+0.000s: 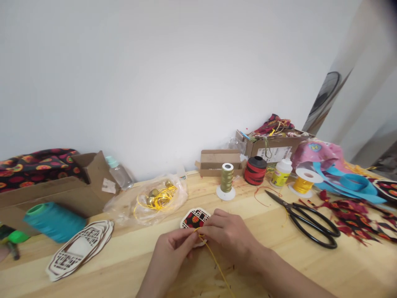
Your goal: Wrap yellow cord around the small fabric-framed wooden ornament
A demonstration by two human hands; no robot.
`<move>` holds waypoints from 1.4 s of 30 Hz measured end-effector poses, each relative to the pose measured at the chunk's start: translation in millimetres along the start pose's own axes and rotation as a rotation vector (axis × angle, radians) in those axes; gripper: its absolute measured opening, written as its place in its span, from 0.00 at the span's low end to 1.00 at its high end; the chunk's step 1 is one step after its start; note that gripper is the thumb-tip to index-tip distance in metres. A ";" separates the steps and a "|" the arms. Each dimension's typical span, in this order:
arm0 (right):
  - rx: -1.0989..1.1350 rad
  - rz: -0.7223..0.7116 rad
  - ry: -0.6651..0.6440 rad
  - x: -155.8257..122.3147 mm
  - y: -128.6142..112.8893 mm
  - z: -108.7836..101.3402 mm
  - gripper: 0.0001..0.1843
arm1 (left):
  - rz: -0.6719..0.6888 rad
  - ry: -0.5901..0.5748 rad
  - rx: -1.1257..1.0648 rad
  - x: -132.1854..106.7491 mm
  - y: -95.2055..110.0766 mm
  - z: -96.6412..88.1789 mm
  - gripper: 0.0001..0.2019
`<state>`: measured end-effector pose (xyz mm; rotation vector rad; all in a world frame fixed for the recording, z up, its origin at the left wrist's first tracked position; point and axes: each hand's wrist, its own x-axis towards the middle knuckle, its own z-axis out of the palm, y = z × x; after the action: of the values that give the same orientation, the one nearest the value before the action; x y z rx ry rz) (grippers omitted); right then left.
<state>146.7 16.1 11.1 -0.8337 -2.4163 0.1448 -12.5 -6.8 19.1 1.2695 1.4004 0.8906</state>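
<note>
Low in the middle of the wooden table (310, 265), both hands meet over a small wooden lattice piece backed with red and black patterned cloth (194, 217). My left hand (170, 253) pinches a yellow cord (217, 265) at the piece's lower edge. My right hand (229, 235) is closed over the same spot, its fingers pressed on the cord and the piece. The cord trails down to the right, off the bottom of the frame.
Black scissors (307, 221) lie to the right, near cloth scraps (356, 215). Behind stand an olive thread spool (226, 179), a red-black ribbon roll (255, 170), a glue bottle (281, 172) and a yellow spool (304, 182). To the left: a bag of bells (158, 198), a teal spool (52, 221), stacked lattice cutouts (80, 248), cardboard boxes (62, 190).
</note>
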 end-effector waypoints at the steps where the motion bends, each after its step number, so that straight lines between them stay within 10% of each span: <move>1: -0.003 0.007 0.004 0.1 0.1 0.2 0.08 | -0.009 0.013 0.001 0.3 0.0 -0.7 0.10; 22: 0.093 0.098 0.102 -1.0 1.2 9.9 0.09 | -0.035 0.072 -0.252 2.3 -6.3 1.9 0.15; 42: 0.435 0.480 -0.018 3.7 -4.8 -4.5 0.03 | -0.105 0.079 -0.311 3.7 -7.5 7.8 0.14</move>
<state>144.3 14.1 17.9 -1.1767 -2.0386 0.8287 -6.5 -5.2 9.5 0.9274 1.3165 1.0498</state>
